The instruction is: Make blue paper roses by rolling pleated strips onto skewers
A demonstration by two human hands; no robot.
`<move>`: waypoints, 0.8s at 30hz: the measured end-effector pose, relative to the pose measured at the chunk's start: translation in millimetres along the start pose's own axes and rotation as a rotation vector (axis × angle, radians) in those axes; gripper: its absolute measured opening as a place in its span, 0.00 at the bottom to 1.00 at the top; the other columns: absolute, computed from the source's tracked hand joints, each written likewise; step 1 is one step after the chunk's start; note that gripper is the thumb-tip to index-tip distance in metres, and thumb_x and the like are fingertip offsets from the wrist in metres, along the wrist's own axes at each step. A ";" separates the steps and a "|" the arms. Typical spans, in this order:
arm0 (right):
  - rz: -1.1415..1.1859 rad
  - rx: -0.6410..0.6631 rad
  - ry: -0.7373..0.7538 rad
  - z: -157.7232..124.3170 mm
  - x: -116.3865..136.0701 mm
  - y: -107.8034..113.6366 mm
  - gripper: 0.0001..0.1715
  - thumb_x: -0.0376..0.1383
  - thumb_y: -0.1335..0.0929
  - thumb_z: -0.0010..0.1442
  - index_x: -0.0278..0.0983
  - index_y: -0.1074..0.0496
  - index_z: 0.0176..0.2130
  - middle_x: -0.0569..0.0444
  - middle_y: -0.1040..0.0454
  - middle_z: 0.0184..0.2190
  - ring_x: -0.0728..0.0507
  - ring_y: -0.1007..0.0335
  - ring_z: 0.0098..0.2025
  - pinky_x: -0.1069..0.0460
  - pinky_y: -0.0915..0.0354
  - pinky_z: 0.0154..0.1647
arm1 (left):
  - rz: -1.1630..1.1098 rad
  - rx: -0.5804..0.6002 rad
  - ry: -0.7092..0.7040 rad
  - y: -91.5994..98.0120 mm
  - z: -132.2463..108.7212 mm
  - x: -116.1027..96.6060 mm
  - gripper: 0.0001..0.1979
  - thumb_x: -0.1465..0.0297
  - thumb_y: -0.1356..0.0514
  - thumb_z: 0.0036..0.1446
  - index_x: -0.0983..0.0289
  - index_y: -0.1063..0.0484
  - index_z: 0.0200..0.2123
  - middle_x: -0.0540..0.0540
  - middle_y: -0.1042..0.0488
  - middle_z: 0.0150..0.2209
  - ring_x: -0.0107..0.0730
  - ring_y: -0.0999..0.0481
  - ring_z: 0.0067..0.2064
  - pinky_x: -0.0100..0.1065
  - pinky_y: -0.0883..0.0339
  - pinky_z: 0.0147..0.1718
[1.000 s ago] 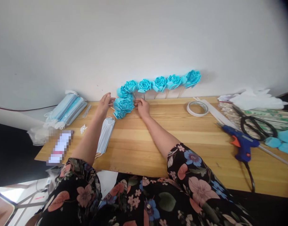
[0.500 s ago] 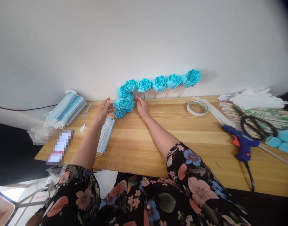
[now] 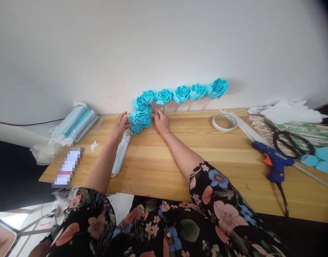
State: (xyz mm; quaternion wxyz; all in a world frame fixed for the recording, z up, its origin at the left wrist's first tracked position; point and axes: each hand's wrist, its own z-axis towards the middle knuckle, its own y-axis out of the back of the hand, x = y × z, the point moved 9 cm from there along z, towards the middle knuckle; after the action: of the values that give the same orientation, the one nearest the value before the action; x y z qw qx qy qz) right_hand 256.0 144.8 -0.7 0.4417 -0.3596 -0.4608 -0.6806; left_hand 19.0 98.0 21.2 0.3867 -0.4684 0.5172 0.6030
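Several blue paper-like flowers on thin stems stand along the wall, and a bunched group of flowers (image 3: pixel 140 116) is between my hands. My left hand (image 3: pixel 121 125) is at the left side of this bunch, its fingers apart and curved, the tips at the petals. On the other side, my right hand (image 3: pixel 161 120) has its thumb and forefinger closed on a flower stem (image 3: pixel 153 107) just behind the blooms. The lower stems are hidden by the bunch and my fingers. A pleated face mask (image 3: pixel 121 154) lies below my left hand.
At left are a stack of face masks (image 3: pixel 74 125), a blurred phone (image 3: pixel 67 167) and small white pieces (image 3: pixel 94 145). To the right lie a tape roll (image 3: pixel 224 122), a blue glue gun (image 3: pixel 274 162), black scissors (image 3: pixel 293 142) and blue petals (image 3: pixel 326 159). The wall borders the table's back.
My right hand has shifted slightly at the stem, its forefinger straighter. My left hand stays beside the bunch, and the flowers have barely moved.
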 end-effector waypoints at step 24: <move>0.041 0.527 0.339 -43.8 52.4 -41.9 0.23 0.43 0.35 0.65 0.37 0.26 0.22 0.57 0.26 0.19 0.49 0.31 0.25 0.56 0.41 0.28 | -0.071 -0.018 0.076 -3.3 -14.4 -6.4 0.29 0.54 0.46 0.64 0.55 0.43 0.65 0.59 0.29 0.54 0.34 0.23 0.46 0.31 0.29 0.36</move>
State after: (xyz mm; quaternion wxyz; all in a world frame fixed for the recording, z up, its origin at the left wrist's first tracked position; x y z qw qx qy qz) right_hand 194.9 97.0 19.4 0.6037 -0.1233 -0.5337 -0.5792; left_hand 26.3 84.5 26.1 0.3836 -0.5125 0.5094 0.5751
